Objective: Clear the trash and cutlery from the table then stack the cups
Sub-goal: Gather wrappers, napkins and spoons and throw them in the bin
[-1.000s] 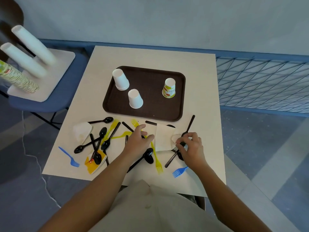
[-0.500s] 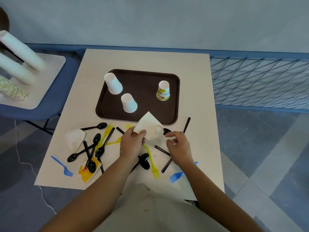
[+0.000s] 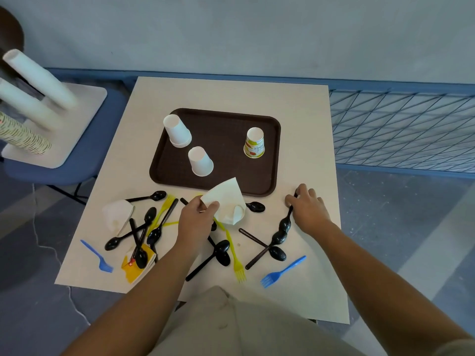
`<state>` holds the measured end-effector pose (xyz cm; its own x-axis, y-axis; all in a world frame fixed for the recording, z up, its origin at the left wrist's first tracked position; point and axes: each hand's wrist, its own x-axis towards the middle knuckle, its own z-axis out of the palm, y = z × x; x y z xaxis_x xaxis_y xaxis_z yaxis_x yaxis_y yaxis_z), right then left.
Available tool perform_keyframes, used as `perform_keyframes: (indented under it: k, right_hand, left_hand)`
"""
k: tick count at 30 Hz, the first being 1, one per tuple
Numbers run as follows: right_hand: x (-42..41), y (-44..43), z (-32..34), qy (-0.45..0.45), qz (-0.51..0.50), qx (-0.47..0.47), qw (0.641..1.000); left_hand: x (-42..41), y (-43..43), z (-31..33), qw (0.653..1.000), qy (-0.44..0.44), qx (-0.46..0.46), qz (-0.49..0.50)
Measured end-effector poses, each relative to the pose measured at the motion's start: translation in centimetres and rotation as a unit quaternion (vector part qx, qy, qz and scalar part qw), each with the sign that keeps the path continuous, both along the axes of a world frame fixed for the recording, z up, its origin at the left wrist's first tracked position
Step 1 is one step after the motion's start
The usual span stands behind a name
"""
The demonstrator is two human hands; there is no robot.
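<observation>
Plain pale grey wall [image 3: 257, 34] at the back, blue skirting [image 3: 231, 75] along its foot. Blue wire-mesh panel [image 3: 401, 129] to the right of the light wooden table [image 3: 231, 96]. Blue chair [image 3: 97, 150] at left. Grey floor [image 3: 411, 227] with paler bands; a thin white cable [image 3: 34, 217] trails across it.

Cannot read the print on the patterned cup [image 3: 254, 146]: too small. Cannot see the upper handle of the black spoon [image 3: 282, 227] under the right hand [image 3: 307, 209], nor the yellow fork [image 3: 232, 249] handle's far end behind the napkin [image 3: 226, 199]. Loses the cup stack [image 3: 24, 137] past the left edge.
</observation>
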<state>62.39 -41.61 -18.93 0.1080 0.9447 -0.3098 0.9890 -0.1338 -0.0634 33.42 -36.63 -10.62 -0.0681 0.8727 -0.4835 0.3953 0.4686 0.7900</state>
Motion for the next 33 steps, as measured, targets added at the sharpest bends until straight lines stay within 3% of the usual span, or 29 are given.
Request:
perform_keyframes:
  k: [5,10,15,19,21,26,33]
  right_hand:
    - [1.1,0.1,0.6,-0.044,0.073,-0.013,0.996]
    - [2.4,-0.5,0.5,-0.050,0.073,0.000,0.996]
    - [1.5,-0.5,1.7,0.090,0.035,0.038,0.995]
    - [-2.1,0.3,3.3,0.287,-0.046,-0.021,0.957]
    - [-3.9,0.9,3.5,0.329,-0.065,-0.034,0.941]
    - [-8.6,2.8,2.1,0.372,-0.133,-0.065,0.916]
    - [-11.3,3.5,0.8,0.325,-0.175,-0.070,0.927]
  left_hand:
    - [-0.4,0.3,-0.3,1.000,-0.012,-0.008,0.016]
    - [-0.5,0.5,-0.3,0.999,-0.024,-0.015,0.033]
    - [-0.6,0.5,-0.6,0.998,-0.035,-0.019,0.058]
    - [-0.7,0.6,-0.7,0.996,-0.040,-0.016,0.084]
    - [-0.8,0.4,-0.5,0.995,-0.038,-0.009,0.090]
    - [-1.4,0.1,-0.1,0.995,-0.020,-0.005,0.100]
    - [-2.7,-0.3,-0.8,0.996,0.027,0.016,0.087]
